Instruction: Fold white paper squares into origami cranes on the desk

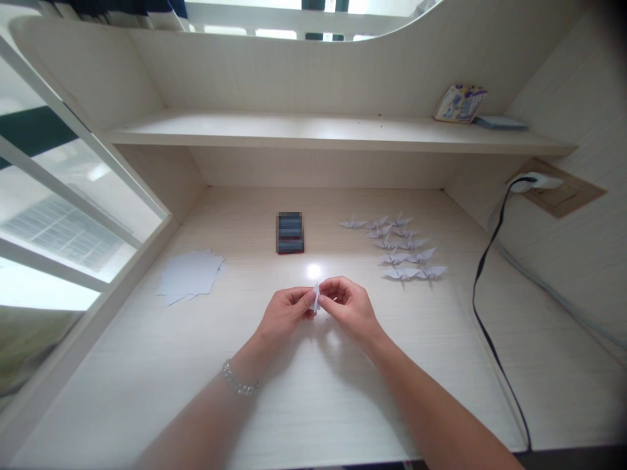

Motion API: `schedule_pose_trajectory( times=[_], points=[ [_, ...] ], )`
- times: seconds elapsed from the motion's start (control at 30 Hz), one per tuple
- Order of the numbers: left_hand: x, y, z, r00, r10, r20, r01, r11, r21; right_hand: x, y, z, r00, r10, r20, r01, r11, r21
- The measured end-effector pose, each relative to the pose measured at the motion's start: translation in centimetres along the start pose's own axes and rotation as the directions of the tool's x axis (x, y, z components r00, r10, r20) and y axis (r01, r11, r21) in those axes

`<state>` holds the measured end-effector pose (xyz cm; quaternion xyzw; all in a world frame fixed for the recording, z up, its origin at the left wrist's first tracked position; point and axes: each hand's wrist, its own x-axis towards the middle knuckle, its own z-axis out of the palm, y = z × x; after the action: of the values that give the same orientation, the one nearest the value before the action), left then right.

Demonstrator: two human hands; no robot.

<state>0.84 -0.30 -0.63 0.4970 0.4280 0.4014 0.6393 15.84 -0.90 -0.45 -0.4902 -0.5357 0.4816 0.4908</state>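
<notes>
Between my two hands, just above the desk, is a small piece of folded white paper [316, 297]. My left hand [290, 307] pinches its left side between thumb and fingers. From the right, my right hand [349, 304] grips the same paper with thumb and forefinger, the other fingers curled. Part of the paper is hidden by the fingertips. To the right, several white paper cranes [401, 244] stand in rows on the desk. A loose stack of white paper sheets [191, 274] lies to the left.
A dark, pixelated rectangular object [290, 233] lies on the desk [245, 209] behind my hands. A black cable [476, 294] runs from a wall socket [558, 189] down the right side. The shelf [294, 127] above holds a printed packet [459, 103]. A window frame [88, 202] borders the left.
</notes>
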Motion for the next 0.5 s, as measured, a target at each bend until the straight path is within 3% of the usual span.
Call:
schedule_pose_trajectory(
  times=[0.2,0.5],
  points=[
    [-0.07,0.27,0.40,0.999,-0.043,0.003,0.042,0.980,-0.194,0.00,-0.11,-0.06,0.999,0.002,0.041,-0.006,0.997,0.083],
    [0.06,-0.01,0.16,0.999,-0.031,0.011,0.032,0.990,-0.134,0.03,-0.23,-0.32,0.996,0.007,0.086,-0.014,0.997,0.080]
  ],
)
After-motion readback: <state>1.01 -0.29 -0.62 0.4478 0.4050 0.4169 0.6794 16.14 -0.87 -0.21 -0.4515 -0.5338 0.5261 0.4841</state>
